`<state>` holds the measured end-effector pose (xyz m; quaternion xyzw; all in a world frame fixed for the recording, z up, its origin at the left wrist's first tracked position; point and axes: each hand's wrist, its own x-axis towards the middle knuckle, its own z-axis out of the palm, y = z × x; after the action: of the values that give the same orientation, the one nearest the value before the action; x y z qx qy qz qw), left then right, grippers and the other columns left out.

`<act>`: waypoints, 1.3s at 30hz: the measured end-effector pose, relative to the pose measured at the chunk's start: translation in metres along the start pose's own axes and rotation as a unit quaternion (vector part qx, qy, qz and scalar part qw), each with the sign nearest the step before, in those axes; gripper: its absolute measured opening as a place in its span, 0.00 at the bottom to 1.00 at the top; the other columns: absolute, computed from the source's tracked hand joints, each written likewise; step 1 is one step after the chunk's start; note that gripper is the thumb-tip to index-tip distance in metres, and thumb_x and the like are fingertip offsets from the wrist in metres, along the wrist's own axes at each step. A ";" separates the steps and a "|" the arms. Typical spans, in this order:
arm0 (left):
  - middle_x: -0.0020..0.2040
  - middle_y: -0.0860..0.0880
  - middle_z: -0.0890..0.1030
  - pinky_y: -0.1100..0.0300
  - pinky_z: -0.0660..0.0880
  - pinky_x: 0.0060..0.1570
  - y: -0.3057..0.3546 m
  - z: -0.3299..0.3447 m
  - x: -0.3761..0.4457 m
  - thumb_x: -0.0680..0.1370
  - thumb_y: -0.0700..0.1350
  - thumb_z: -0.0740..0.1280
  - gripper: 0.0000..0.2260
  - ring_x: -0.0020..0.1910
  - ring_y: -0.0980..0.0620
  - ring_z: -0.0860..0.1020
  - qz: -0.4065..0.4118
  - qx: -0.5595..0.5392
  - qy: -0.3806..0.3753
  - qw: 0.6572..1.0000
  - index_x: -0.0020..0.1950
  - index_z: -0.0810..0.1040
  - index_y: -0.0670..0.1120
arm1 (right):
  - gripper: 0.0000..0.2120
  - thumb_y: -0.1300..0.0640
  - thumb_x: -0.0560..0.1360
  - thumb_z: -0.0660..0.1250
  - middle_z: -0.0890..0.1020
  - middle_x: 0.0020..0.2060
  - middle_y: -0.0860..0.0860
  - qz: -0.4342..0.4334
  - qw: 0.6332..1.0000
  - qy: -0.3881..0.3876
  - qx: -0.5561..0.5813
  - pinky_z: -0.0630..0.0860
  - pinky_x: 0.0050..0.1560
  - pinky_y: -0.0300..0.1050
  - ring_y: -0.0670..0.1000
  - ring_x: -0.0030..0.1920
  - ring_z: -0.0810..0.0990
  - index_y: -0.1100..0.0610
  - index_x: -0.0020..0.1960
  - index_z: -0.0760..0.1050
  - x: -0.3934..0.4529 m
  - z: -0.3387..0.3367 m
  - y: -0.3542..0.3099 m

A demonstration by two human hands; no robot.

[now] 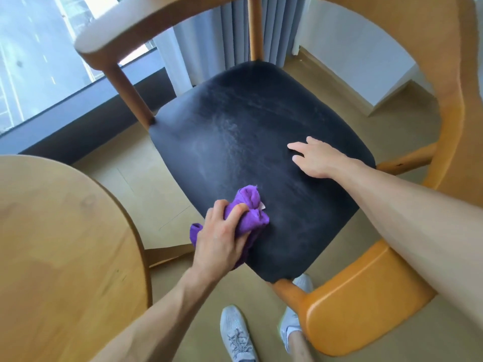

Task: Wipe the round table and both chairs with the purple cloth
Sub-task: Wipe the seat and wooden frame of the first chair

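Part of the cloth (251,215) was hidden under the left hand (222,239), which gripped it bunched on the front edge of the chair (261,131) seat. Right hand (313,158) rested open, fingers spread, on the seat.

Place: I stood in a home or apartment room, in a small dining corner by a window.
Seating: a wooden armchair (449,105) with a dark padded seat (261,142).
Worktop: a round, pale wooden worktop (60,257) just beside the chair.
Window side: a tall window (39,56) reaching close to the floor, with grey curtains (230,30).
Floor: light wood-look flooring (146,184) and a white wall (352,48).
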<state>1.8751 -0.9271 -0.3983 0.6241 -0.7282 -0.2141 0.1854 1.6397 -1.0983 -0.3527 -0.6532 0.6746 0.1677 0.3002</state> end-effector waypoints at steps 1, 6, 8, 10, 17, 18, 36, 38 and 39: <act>0.57 0.51 0.69 0.52 0.77 0.44 0.018 0.009 -0.010 0.79 0.57 0.65 0.15 0.50 0.48 0.72 -0.014 -0.041 0.007 0.999 0.63 0.73 0.54 | 0.22 0.49 0.84 0.50 0.52 0.80 0.53 0.001 1.000 0.008 0.000 0.61 0.72 0.58 0.57 0.79 0.52 0.39 0.77 0.58 0.000 0.001 -0.001; 0.54 0.48 0.74 0.52 0.75 0.36 0.064 0.043 -0.026 0.78 0.55 0.66 0.13 0.43 0.46 0.71 0.176 -0.017 -0.061 0.982 0.61 0.77 0.54 | 0.21 0.49 0.81 0.57 0.65 0.71 0.55 0.013 0.997 0.070 -0.013 0.72 0.60 0.56 0.60 0.71 0.63 0.44 0.73 0.61 -0.002 0.013 -0.012; 0.52 0.47 0.75 0.51 0.73 0.35 0.039 0.035 -0.010 0.79 0.53 0.65 0.11 0.41 0.45 0.70 0.208 0.031 -0.030 0.977 0.59 0.78 0.52 | 0.22 0.47 0.80 0.60 0.63 0.71 0.56 0.027 0.997 0.076 -0.022 0.73 0.58 0.58 0.60 0.72 0.62 0.45 0.72 0.61 -0.003 0.018 -0.019; 0.52 0.46 0.75 0.51 0.74 0.36 0.010 0.022 0.011 0.79 0.55 0.65 0.12 0.42 0.44 0.72 0.154 0.043 0.015 0.987 0.59 0.78 0.51 | 0.22 0.46 0.80 0.62 0.61 0.72 0.56 0.038 0.996 0.080 -0.026 0.74 0.58 0.59 0.61 0.73 0.60 0.45 0.71 0.60 -0.003 0.021 -0.023; 0.55 0.48 0.71 0.47 0.78 0.43 -0.049 -0.028 0.108 0.80 0.60 0.63 0.16 0.50 0.44 0.76 -0.057 0.005 0.101 0.993 0.61 0.75 0.52 | 0.30 0.43 0.78 0.65 0.52 0.77 0.57 0.033 0.996 0.071 -0.031 0.72 0.64 0.65 0.62 0.77 0.52 0.41 0.74 0.54 -0.002 0.024 -0.025; 0.55 0.47 0.71 0.46 0.78 0.45 -0.058 -0.037 0.125 0.80 0.58 0.64 0.15 0.51 0.42 0.76 -0.088 0.005 0.120 0.989 0.62 0.75 0.51 | 0.31 0.42 0.78 0.65 0.50 0.78 0.58 0.033 0.997 0.067 -0.030 0.71 0.65 0.66 0.63 0.77 0.50 0.39 0.75 0.52 -0.003 0.025 -0.025; 0.59 0.48 0.71 0.49 0.77 0.44 -0.069 -0.050 0.112 0.74 0.48 0.67 0.19 0.53 0.42 0.76 -0.231 -0.002 0.116 0.966 0.64 0.71 0.56 | 0.34 0.49 0.81 0.59 0.38 0.80 0.46 -0.024 0.997 0.065 -0.030 0.51 0.72 0.74 0.62 0.79 0.37 0.34 0.78 0.42 0.006 0.040 -0.068; 0.59 0.48 0.71 0.48 0.76 0.49 -0.085 -0.065 0.138 0.75 0.47 0.66 0.18 0.55 0.41 0.76 -0.284 -0.028 0.140 0.948 0.64 0.70 0.55 | 0.35 0.50 0.81 0.58 0.38 0.80 0.47 -0.025 0.997 0.061 -0.031 0.51 0.72 0.74 0.62 0.79 0.37 0.34 0.78 0.41 0.007 0.039 -0.069; 0.59 0.47 0.71 0.46 0.75 0.51 -0.086 -0.069 0.153 0.75 0.46 0.65 0.18 0.55 0.40 0.76 -0.310 -0.038 0.159 0.937 0.64 0.70 0.53 | 0.35 0.51 0.80 0.58 0.38 0.80 0.47 -0.025 0.998 0.057 -0.028 0.51 0.72 0.75 0.62 0.79 0.37 0.34 0.78 0.41 0.007 0.038 -0.068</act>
<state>1.9599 -1.0951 -0.3861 0.8373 -0.4510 -0.1861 0.2468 1.7142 -1.0865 -0.3754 -0.6866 0.6690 0.1416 0.2469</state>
